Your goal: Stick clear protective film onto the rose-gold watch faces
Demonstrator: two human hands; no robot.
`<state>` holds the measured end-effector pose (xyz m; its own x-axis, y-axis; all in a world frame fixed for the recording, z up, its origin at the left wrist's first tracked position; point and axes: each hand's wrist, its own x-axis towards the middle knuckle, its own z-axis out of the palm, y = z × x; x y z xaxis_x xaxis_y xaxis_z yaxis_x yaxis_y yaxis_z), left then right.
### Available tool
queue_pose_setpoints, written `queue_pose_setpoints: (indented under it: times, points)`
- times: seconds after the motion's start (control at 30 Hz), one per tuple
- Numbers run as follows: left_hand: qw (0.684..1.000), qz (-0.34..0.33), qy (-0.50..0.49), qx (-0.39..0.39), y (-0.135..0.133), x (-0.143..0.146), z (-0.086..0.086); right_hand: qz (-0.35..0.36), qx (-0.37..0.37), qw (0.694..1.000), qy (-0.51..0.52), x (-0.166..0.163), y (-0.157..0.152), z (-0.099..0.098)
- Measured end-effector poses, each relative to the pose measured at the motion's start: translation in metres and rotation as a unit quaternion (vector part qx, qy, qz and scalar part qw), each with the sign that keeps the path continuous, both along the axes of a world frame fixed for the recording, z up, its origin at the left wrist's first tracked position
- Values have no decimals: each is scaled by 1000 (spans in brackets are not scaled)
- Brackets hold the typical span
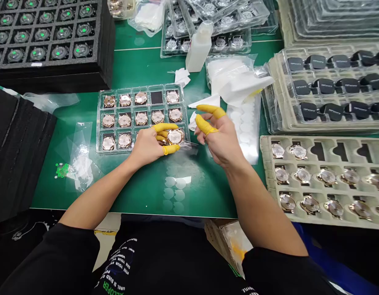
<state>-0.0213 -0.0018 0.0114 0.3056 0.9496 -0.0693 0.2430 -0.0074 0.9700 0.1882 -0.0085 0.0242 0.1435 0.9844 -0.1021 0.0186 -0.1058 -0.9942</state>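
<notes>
Near side first: black shirt at the edge of the green bench (208, 200). Clear film discs (174, 193) lie on the bench just in from that edge. To the left, a patch of clear film scraps (83, 164) with green dots (63, 170) beside it. To the right, a cream tray (265, 164) with rows of watch heads; three far-row pockets show dark slots.

Left hand (151, 143): yellow finger cots, narrow grip, holding one watch head (175, 137) by its rim between thumb and fingers, dial side up. Watch head sits over the near right corner of the clear tray (156, 98), which carries rose-gold heads in three rows. Right hand (223, 137): just right of that tray, cotted thumb and index finger spread apart, nearest the white wipes (204, 101); can't tell whether it touches them.

Farther out: white sheets (229, 76), black-covered pieces in stacked trays (343, 61) at right, white bottle (198, 51), more clear trays behind it, black foam stack (103, 53) far left.
</notes>
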Motion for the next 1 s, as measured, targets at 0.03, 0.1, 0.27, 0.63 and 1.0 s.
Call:
queue_pose_setpoints:
  times: [0.03, 0.1, 0.27, 0.63, 1.0]
  points:
    - [1000, 0, -6, -3, 0, 0, 1, 20, -25, 999, 11, -5, -2, 1]
    - [1000, -1, -25, -12, -1, 1, 2, 70, -78, 994, 36, -16, -7, 5]
    - [999, -5, -39, -21, -2, 2, 2, 108, -137, 981, 81, -35, -15, 7]
    - [1000, -9, -9, 21, -2, 0, -3, 34, -129, 982, 132, -34, -14, -1]
    - [999, -23, -22, -14, 3, -3, -1, 178, -124, 970, 108, -9, -7, 3]
